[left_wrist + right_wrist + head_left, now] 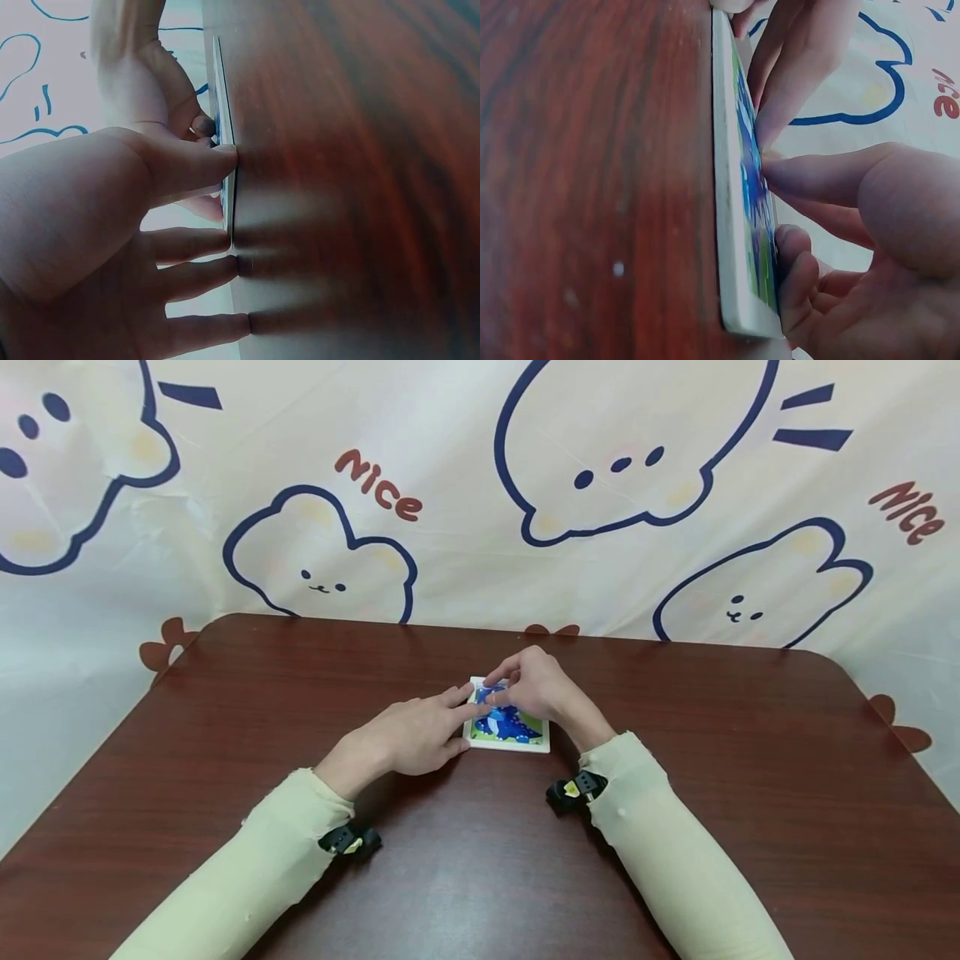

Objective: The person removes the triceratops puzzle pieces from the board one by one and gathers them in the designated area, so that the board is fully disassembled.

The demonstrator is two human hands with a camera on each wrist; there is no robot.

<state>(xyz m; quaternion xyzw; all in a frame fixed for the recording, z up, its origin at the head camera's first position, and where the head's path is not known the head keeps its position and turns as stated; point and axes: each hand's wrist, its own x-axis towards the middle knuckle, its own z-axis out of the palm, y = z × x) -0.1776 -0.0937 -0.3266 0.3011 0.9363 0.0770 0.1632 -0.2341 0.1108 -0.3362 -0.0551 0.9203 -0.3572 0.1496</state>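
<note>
From the head view, a small square puzzle board [508, 727] with a blue dinosaur picture on a green ground is lying flat near the middle of the dark reddish-brown surface [225, 710]. The left hand [408, 737] is resting on the surface just left of the board, its fingers stretched out and relaxed — the index fingertip is touching the board's left edge. The right hand [528, 687] is arching over the board's far part, fingers bent downward with their tips pressing on the picture. Both arms are wearing pale yellow-green sleeves [660, 860], each with a small black device at the wrist. Behind the surface a cream cloth [465, 485] printed with blue-outlined bears and the word "Nice" is hanging.

From the left wrist view, the left hand [112, 247] is lying extended, several fingertips [229, 159] meeting the surface beside the thin white edge of the board [225, 187]; nothing is being gripped. The right hand is showing beyond, over the board.

From the right wrist view, the board [731, 210] is appearing edge-on — white rim, blue and green face. The right hand's fingers [795, 176] are pushing their tips against that face, curled over it rather than wrapped round it.
</note>
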